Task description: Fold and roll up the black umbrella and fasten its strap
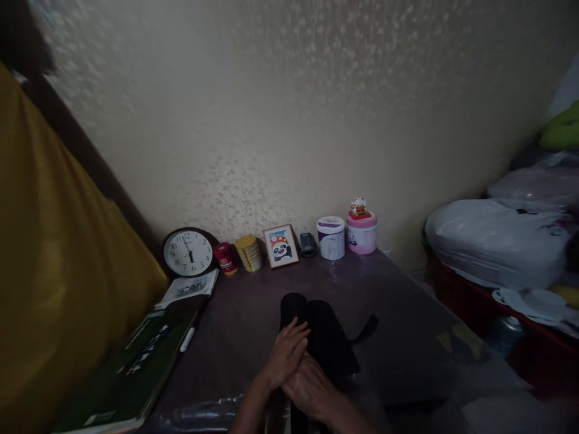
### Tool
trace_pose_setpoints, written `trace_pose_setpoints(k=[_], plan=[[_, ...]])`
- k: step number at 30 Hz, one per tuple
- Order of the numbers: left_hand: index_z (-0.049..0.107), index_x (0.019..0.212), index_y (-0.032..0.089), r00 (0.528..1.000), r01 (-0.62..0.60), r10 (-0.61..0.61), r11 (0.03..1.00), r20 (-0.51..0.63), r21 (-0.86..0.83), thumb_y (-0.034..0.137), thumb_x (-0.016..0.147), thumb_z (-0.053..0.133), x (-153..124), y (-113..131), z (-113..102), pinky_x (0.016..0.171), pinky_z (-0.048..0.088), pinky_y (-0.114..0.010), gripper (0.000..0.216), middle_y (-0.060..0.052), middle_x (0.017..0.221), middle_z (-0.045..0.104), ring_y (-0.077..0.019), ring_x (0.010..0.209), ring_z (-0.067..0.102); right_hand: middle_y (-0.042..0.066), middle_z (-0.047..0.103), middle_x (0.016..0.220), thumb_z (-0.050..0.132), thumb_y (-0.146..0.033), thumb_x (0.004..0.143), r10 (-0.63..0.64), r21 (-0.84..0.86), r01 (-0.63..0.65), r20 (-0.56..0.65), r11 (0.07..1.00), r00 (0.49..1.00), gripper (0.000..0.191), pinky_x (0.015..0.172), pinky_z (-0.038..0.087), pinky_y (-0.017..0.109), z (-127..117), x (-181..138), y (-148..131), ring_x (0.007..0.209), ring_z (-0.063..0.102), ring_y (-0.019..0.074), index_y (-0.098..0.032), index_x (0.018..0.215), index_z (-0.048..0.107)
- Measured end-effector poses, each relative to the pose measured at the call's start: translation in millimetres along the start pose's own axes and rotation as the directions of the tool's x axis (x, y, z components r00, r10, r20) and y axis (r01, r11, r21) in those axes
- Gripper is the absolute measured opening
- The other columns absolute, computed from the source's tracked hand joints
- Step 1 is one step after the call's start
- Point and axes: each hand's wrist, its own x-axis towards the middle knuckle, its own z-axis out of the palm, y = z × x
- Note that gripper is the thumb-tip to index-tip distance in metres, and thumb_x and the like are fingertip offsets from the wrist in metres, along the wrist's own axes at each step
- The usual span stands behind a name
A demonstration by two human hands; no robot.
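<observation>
**Both hands laid on a dark cloth at the lower centre of the frame**

A black cloth [323,337], folded or rolled into a thick bundle, is seen lying on the dark counter [398,337] at the lower centre of the frame, with a strap or loose corner sticking out to its right. The left hand [287,355] is laid flat on the near left part of the cloth, its fingers [298,331] stretched out and slightly spread, nothing being clasped by them. The right hand [312,389] is placed just below and partly under the left, touching it and resting on the cloth; its fingers are largely hidden, so it cannot be told whether anything is gripped by them.

Along the wall at the middle of the frame a row of things is set out: a round clock [187,253] at the left, then a small red tin [225,258], a gold can [248,252], a framed panda picture [281,246], a small dark device [308,244], a white tub [331,237] and a pink tub [362,234] with a small figure on its lid. A booklet [190,288] and a green book [136,374] are seen at the lower left, beside a yellow curtain [54,271]. White plastic bags [497,241] are piled at the right.
</observation>
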Motion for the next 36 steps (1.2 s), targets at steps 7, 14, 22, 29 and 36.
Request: trace_pose_setpoints(k=[7, 14, 22, 29, 36], plan=[[0.051, 0.118, 0.034, 0.999, -0.046, 0.044, 0.993, 0.024, 0.106, 0.048, 0.087, 0.031, 45, -40, -10, 0.111, 0.016, -0.046, 0.040, 0.004, 0.141, 0.035, -0.0189, 0.135, 0.018, 0.000, 0.068, 0.086, 0.046, -0.025, 0.088, -0.034, -0.013, 0.034, -0.014, 0.999, 0.999, 0.022, 0.102, 0.028, 0.028, -13, 8, -5, 0.097, 0.055, 0.0118, -0.020, 0.083, 0.067], [0.044, 0.122, 0.021, 0.977, 0.137, -0.115, 0.984, -0.178, 0.117, 0.040, 0.085, 0.045, 80, -65, -16, 0.099, 0.034, -0.050, 0.042, -0.007, 0.132, 0.043, -0.0227, 0.119, 0.043, 0.000, 0.068, 0.089, 0.041, -0.027, 0.091, -0.033, 0.023, 0.033, -0.036, 0.999, 0.999, 0.027, 0.106, 0.022, 0.029, -6, 4, 0, 0.101, 0.053, 0.0107, -0.021, 0.086, 0.067], [0.047, 0.118, 0.019, 0.910, 0.280, -0.222, 0.952, -0.350, 0.126, 0.039, 0.084, 0.048, 72, -70, -17, 0.090, 0.043, -0.044, 0.039, -0.007, 0.121, 0.051, -0.0198, 0.107, 0.051, -0.001, 0.068, 0.083, 0.041, -0.025, 0.091, -0.041, 0.057, 0.046, -0.073, 0.997, 0.996, 0.028, 0.106, 0.021, 0.030, -4, 3, 1, 0.101, 0.052, 0.0096, -0.021, 0.082, 0.067], [0.044, 0.122, 0.018, 0.909, 0.257, -0.200, 0.960, -0.367, 0.113, 0.036, 0.088, 0.041, 59, -49, -21, 0.096, 0.038, -0.046, 0.038, -0.008, 0.122, 0.051, -0.0201, 0.111, 0.050, -0.001, 0.068, 0.085, 0.046, -0.025, 0.089, -0.024, 0.035, 0.026, -0.080, 0.999, 0.997, 0.023, 0.106, 0.020, 0.027, -4, 3, -1, 0.100, 0.053, 0.0091, -0.020, 0.082, 0.067], [0.058, 0.109, 0.026, 0.981, 0.016, -0.006, 0.999, -0.193, 0.046, 0.044, 0.088, 0.031, 5, -9, -4, 0.103, 0.034, -0.034, 0.039, -0.001, 0.128, 0.051, -0.0151, 0.119, 0.044, 0.001, 0.068, 0.096, 0.045, -0.025, 0.088, -0.041, 0.020, 0.042, -0.040, 0.999, 0.998, 0.022, 0.101, 0.028, 0.031, -17, 3, -5, 0.103, 0.052, 0.0150, -0.020, 0.091, 0.066]])
